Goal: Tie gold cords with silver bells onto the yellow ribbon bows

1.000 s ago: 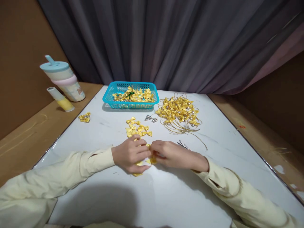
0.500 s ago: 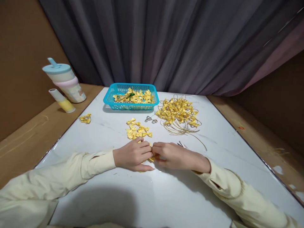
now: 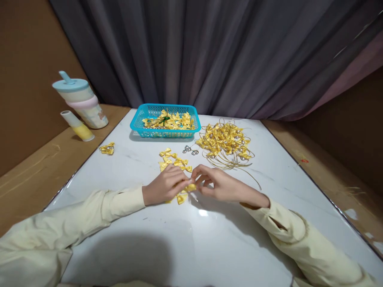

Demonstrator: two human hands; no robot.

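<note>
My left hand (image 3: 166, 185) and my right hand (image 3: 220, 184) meet above the middle of the white table. A yellow ribbon bow (image 3: 190, 187) shows between their fingertips. The left thumb and fingers are pinched together at it; the right index finger and thumb close on its other side, with a gap behind them. Exactly where each fingertip grips is partly hidden. Just below the left hand lies another yellow bow (image 3: 180, 198). Several loose yellow bows (image 3: 179, 162) are spread behind the hands, some of them covered by the left hand.
A blue plastic basket (image 3: 165, 134) with yellow bows stands at the back. Right of it lies a heap of bows on gold cords (image 3: 224, 139). Small silver bells (image 3: 190, 150) lie between. At left are a small bow bundle (image 3: 107, 148), a tumbler (image 3: 82, 99) and a yellow-and-white tube (image 3: 78, 126).
Both hands have shifted slightly away from me and lifted. My right fingers have arched more, and a bow below the left hand has come into view.
</note>
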